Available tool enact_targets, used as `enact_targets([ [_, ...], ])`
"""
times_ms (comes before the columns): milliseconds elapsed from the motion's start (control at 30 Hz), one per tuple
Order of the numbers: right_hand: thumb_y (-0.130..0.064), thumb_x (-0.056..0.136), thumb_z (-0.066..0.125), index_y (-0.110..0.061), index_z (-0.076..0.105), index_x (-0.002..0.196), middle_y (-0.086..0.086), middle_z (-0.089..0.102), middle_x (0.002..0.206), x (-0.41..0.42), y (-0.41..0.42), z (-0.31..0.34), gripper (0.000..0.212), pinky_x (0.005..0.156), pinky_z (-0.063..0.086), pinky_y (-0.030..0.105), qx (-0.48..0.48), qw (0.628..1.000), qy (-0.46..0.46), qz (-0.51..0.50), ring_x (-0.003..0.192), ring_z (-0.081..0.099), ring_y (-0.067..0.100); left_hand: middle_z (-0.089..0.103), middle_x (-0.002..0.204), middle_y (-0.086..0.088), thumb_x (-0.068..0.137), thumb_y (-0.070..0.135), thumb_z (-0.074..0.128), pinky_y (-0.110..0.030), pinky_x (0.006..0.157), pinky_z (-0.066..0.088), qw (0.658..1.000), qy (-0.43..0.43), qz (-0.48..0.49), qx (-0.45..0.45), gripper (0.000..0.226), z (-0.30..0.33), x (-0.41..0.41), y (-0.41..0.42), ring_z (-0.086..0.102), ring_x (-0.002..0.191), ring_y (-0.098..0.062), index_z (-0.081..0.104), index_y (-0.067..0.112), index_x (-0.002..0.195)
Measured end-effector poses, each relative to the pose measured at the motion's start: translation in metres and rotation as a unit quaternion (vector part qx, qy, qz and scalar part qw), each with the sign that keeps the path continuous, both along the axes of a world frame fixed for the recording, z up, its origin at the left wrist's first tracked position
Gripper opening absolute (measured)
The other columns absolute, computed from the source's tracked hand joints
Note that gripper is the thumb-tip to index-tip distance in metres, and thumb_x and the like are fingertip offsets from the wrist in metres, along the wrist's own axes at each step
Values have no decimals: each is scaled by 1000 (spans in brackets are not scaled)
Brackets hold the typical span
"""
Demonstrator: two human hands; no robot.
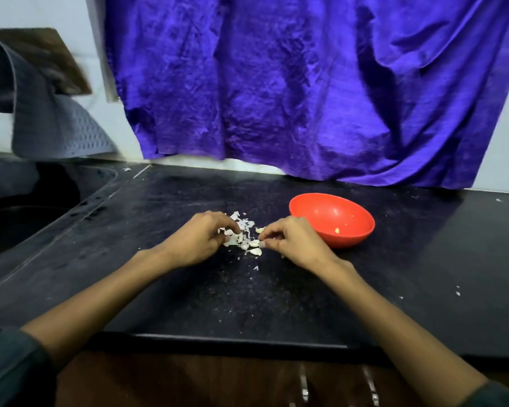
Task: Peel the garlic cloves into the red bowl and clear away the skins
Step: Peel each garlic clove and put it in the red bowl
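A small heap of garlic cloves (254, 250) and torn white skins (238, 218) lies on the black counter (188, 289) between my hands. My left hand (199, 239) rests on the heap's left side, fingertips pinched on a clove and skin. To the right, my right hand (291, 242) has its fingertips pinched at the heap's edge on a small pale piece; I cannot tell whether it is a clove or a skin. The red bowl (356, 227) sits just right of my right hand with one small peeled piece (337, 230) inside.
A dark sink (27, 218) is set into the counter at the left, with a grey mat (62, 133) hanging above it. A purple cloth (291, 83) covers the back wall. Skin flecks (457, 292) dot the counter. Drawer handles (304, 386) show below the front edge.
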State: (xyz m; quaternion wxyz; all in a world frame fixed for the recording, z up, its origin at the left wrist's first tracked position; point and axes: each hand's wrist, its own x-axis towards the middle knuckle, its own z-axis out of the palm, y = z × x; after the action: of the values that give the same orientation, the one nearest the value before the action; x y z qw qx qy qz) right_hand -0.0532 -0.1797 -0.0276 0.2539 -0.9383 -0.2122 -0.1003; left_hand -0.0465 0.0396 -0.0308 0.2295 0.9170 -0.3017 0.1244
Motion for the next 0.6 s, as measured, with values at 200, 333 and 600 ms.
enact_targets([
  [200,-29,83,70,-22,74,90,0,70,90,0,13,-23,11,76,51,34,-63,996,1,-55,86,66,23,69,111,3,89,4,63,-4,87,30,999,-17,-10,-42,22,-6,-7,3,53,101,-5,72,13,107],
  [333,-25,81,73,-23,72,84,-10,55,81,-2,14,-25,3,75,48,32,-43,998,-14,-46,83,62,16,70,104,5,89,4,65,2,80,30,997,-20,-20,-75,19,-10,-5,2,50,88,11,73,12,104],
  [600,-4,80,74,-14,66,76,-5,65,60,12,15,-2,14,50,55,28,215,976,34,-11,49,62,7,74,85,3,88,15,69,-23,77,53,941,152,-47,-297,8,-4,20,-16,67,81,-5,73,16,94],
])
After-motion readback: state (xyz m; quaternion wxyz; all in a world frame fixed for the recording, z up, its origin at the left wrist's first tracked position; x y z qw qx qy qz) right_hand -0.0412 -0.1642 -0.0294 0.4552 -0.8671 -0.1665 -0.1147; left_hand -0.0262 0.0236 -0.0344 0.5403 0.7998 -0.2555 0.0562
